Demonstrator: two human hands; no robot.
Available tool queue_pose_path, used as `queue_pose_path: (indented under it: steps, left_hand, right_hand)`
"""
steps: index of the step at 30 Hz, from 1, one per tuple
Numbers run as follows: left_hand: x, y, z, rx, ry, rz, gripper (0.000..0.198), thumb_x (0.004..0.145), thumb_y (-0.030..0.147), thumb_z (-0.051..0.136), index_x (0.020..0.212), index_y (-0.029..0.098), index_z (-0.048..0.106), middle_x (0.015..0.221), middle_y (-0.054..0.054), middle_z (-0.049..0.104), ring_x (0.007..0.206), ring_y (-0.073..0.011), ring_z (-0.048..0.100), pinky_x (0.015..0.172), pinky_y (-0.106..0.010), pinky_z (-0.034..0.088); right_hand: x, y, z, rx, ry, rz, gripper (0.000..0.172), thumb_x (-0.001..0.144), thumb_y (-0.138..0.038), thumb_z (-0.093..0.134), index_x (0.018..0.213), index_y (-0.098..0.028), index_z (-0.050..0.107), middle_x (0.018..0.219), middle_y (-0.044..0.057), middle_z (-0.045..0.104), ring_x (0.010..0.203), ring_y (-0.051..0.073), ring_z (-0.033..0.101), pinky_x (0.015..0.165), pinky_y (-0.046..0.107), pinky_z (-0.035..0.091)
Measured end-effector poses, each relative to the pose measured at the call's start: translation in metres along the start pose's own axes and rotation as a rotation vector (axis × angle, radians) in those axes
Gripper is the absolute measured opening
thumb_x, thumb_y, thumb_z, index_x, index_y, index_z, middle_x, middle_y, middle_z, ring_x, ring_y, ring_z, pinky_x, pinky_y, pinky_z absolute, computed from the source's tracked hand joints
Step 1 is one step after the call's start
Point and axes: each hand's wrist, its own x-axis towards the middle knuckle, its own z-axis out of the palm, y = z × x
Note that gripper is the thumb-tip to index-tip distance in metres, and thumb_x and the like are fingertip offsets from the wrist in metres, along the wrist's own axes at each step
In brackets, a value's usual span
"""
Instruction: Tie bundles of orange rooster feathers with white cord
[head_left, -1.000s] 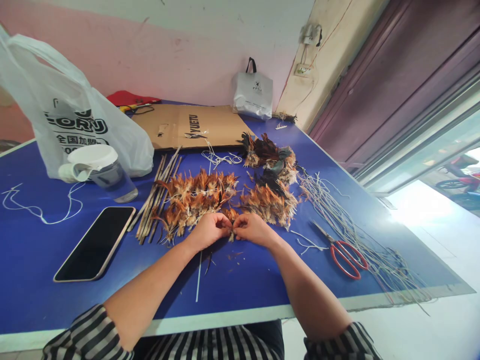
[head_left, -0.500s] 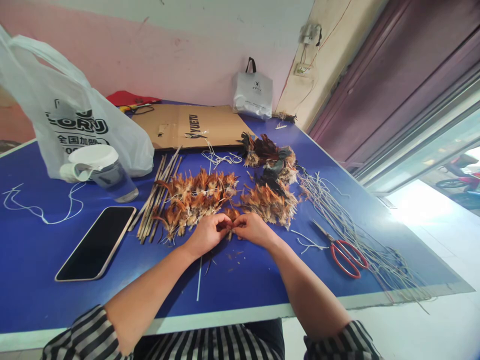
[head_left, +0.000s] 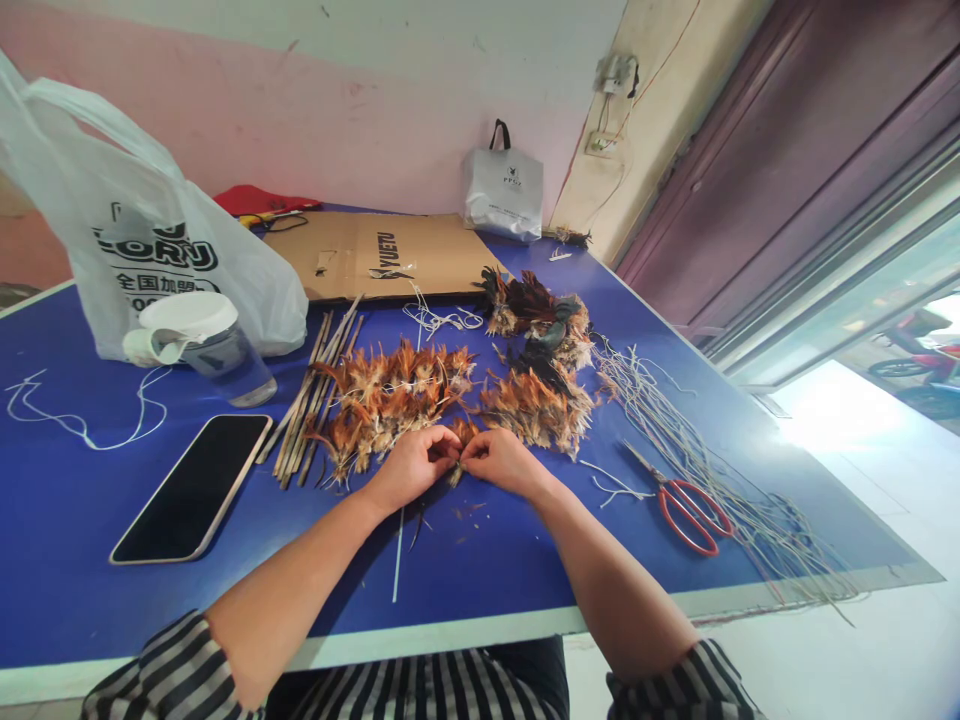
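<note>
Between my two hands is a small bunch of brown feathers (head_left: 463, 430), its pale stem ends showing just below the fingers. My left hand (head_left: 417, 466) pinches the bunch from the left, thumb and fingers closed. From the other side my right hand (head_left: 501, 462) has its fingertips pressed together on the same bunch; finer details there are hidden. Behind my left hand lie rows of orange-brown feather bunches (head_left: 397, 395). More feather bunches (head_left: 536, 405) lie behind my right hand, with darker feathers (head_left: 529, 300) further back.
Red-handled scissors (head_left: 694, 515) and a spread of thin cords (head_left: 675, 430) lie to the right. On the left are thin sticks (head_left: 319, 395), a phone (head_left: 193, 488), a lidded plastic cup (head_left: 225, 360) and a white plastic bag (head_left: 180, 230). Flat cardboard (head_left: 442, 255) lies behind.
My right hand has shifted very slightly left, closer to my left fingertips. The feather bunch stays between both hands, its stem end a little lower and further left.
</note>
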Motion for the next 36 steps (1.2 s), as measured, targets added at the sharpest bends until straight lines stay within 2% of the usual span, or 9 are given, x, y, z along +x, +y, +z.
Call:
queue_pose_path:
  steps: [9,16,23,36]
  left_hand:
    - [-0.0021,-0.0014,-0.0017,0.058,-0.049,0.042,0.016,0.070,0.013,0.058,0.085,0.016,0.062,0.081,-0.003,0.066,0.073,-0.0137,0.061,0.070,-0.024,0.047]
    - [-0.0020,0.0001,-0.0046,0.189,0.002,0.129,0.007,0.072,0.017,0.060,0.076,0.016,0.065,0.086,-0.005,0.062,0.078,-0.0147,0.058,0.071,-0.025,0.045]
    - [-0.0032,0.0007,-0.0061,0.279,-0.020,0.157,0.011,0.076,0.021,0.058,0.069,0.016,0.064,0.077,-0.004,0.061,0.072,-0.0139,0.055,0.068,-0.024,0.041]
    - [-0.0020,-0.0031,-0.0012,0.114,0.004,0.022,0.013,0.072,0.026,0.059,0.073,0.015,0.066,0.075,-0.004,0.065,0.070,-0.0143,0.057,0.065,-0.024,0.042]
  right_hand:
    - [-0.0010,-0.0050,-0.0001,-0.012,0.002,-0.004,0.017,0.066,-0.021,0.053,0.065,-0.013,0.068,0.057,0.000,0.061,0.053,0.008,0.049,0.050,0.018,0.034]
    - [-0.0009,-0.0040,-0.0014,-0.004,-0.005,-0.015,0.018,0.066,-0.021,0.053,0.066,-0.012,0.069,0.058,0.000,0.062,0.055,0.008,0.050,0.051,0.018,0.034]
    - [-0.0017,-0.0037,-0.0034,0.011,-0.029,-0.005,0.018,0.065,-0.020,0.053,0.067,-0.012,0.070,0.056,-0.001,0.061,0.052,0.007,0.047,0.049,0.017,0.033]
    - [-0.0015,-0.0046,-0.0051,0.004,-0.047,0.000,0.017,0.065,-0.020,0.053,0.066,-0.012,0.068,0.056,-0.001,0.059,0.051,0.007,0.045,0.048,0.017,0.032]
